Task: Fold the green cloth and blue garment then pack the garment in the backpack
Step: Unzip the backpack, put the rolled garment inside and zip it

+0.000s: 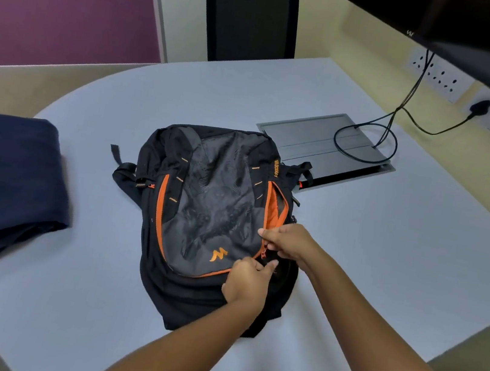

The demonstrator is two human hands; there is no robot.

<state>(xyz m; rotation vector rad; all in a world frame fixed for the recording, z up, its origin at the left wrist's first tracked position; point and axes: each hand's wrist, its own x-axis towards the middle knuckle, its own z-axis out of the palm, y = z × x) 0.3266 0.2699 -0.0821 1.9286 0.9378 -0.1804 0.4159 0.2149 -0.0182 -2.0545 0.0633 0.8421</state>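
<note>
Backpack (211,212) lies flat mid-surface, black and grey with orange trim, its right-side zip gaping to show orange lining. Both hands work at that zip line: left hand (246,282) pinches the fabric edge just below the zipper (263,253), grip narrow on the bag; right hand (288,241) sits just above, fingers curled tight at the opening, though whether the pull is between them I cannot tell. Garment (7,191), dark blue and folded, rests well apart at the left edge of the surface (388,238). Beyond the bag, a grey hatch (317,142) with a cable (368,140) looped over it, a chair (251,18) behind.
</note>
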